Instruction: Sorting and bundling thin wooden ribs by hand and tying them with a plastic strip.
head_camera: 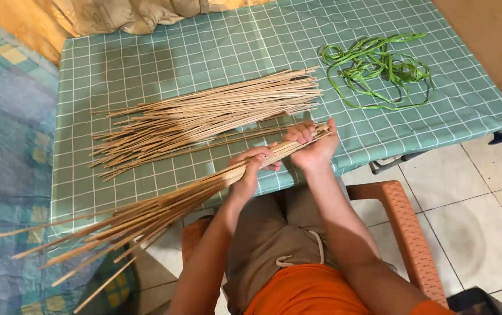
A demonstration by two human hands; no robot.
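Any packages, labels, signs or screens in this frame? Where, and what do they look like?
None visible: no package, label, sign or screen.
What is there instead:
Held stick bundle: tan, thin, gripped by left hand and right hand, fanning out lower left.
Loose stick pile: tan, on the green checked tablecloth.
Green ribbon tangle: far right of the table.

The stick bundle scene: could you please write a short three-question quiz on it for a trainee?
1. True or false: both hands grip one bundle of sticks.
2. What lies on the tablecloth far from the person, on their right?
3. Which hand is nearer the bundle's even end: A left, B right?

Key: 1 true. 2 A loose tangle of green strips. 3 B.
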